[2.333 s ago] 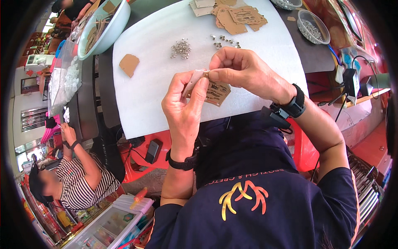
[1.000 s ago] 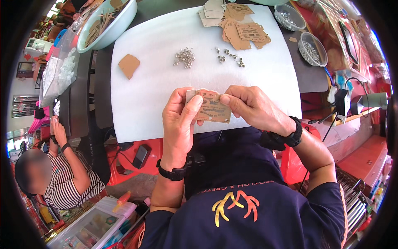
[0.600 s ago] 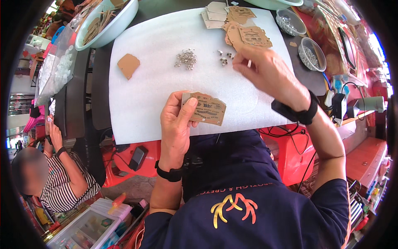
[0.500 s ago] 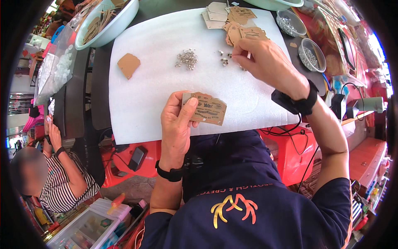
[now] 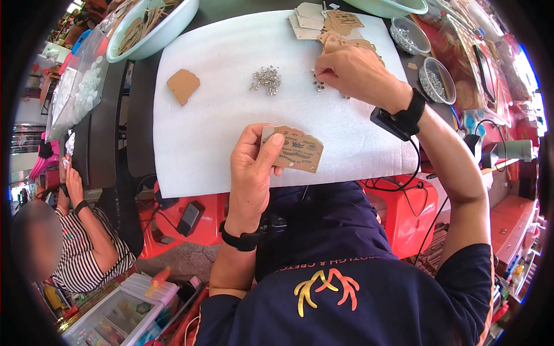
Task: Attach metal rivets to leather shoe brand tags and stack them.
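Note:
Between the thumb and fingers of my left hand [image 5: 249,167] is a brown printed cardboard card [image 5: 303,154], tilted, with a scalloped upper edge. My right hand [image 5: 360,75] is over the far right of a white foam sheet [image 5: 213,138], fingertips pinched together just above a few small metal pieces [image 5: 318,87]; what the fingers hold, if anything, is hidden. A larger pile of silvery metal pieces [image 5: 266,81] lies left of that hand. Farther left rests a blank brown card [image 5: 183,87]. Beyond my right hand are stacked brown and pale cards [image 5: 341,23], partly covered by it.
Clear round tubs [image 5: 437,79] of small metal parts stand at the right. A pale green basin [image 5: 151,32] with brown strips is at the far left. A black cable [image 5: 418,158] hangs by my right wrist. Another person [image 5: 92,242] sits at the left.
My right hand has shifted slightly left over the small metal pieces, its fingers now pointing down at them. My left hand with the card has moved a little to the right.

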